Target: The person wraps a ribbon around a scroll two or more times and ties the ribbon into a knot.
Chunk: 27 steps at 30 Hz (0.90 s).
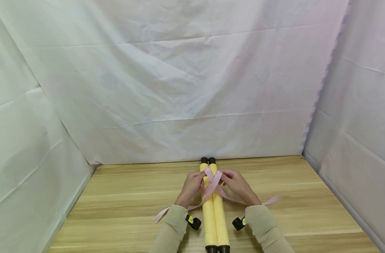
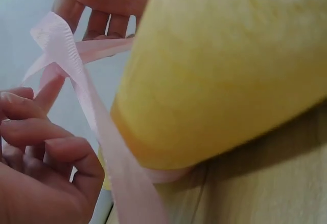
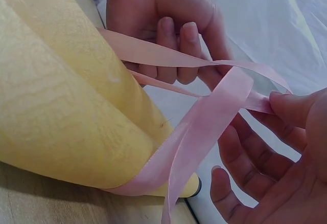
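Two pale yellow rolls [image 1: 215, 218] with dark end caps lie side by side, pointing away from me. A pink satin ribbon [image 1: 215, 181] passes round them and crosses over itself above their far half. My left hand [image 1: 191, 185] pinches a folded part of the ribbon at the left of the crossing. On the other side my right hand [image 1: 239, 184] pinches another fold between thumb and finger, the remaining fingers [image 3: 240, 157] loosely bent in the right wrist view. Close up in the left wrist view, the ribbon [image 2: 92, 96] stands off the rolls between both hands.
Loose ribbon tails [image 1: 161, 214] spread out left and right on the wood-grain table [image 1: 126, 211]. White cloth [image 1: 192, 88] hangs along the back and both sides. The rolls' far black ends [image 1: 208, 160] lie near the back cloth. A small black camera [image 1: 194, 222] sits at each wrist.
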Motion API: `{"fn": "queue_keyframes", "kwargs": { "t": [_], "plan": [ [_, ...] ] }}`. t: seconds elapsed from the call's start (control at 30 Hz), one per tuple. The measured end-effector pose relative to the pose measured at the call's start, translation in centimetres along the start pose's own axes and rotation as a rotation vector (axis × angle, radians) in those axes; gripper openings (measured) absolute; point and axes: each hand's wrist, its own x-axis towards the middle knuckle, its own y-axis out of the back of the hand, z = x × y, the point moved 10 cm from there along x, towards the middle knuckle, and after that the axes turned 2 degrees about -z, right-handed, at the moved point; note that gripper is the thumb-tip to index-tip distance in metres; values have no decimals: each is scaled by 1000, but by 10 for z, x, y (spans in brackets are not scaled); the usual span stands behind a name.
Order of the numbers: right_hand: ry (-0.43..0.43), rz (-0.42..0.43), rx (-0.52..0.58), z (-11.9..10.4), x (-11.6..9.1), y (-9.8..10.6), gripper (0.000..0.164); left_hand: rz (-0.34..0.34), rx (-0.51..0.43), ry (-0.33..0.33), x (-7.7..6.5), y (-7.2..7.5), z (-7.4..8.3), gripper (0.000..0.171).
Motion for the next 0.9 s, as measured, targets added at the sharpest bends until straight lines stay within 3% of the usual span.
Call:
{"fn": "queue_keyframes", "kwargs": {
  "t": [0.17, 0.43, 0.67, 0.77, 0.9],
  "plan": [
    [-1, -4, 14, 0, 0, 0, 30, -51, -55, 53, 1, -4, -5, 42],
    [-5, -12, 22, -1, 1, -1, 31, -58, -103, 47, 0, -6, -4, 32],
    [7, 3, 11, 0, 1, 1, 33, -57, -100, 55, -1, -6, -4, 44],
    [35, 5, 5, -2, 1, 2, 33, -68, -64, 59, -1, -7, -4, 40],
    [8, 1, 21, 0, 1, 2, 35, -91, 77, 54, -3, -8, -2, 35]
  ]
}}
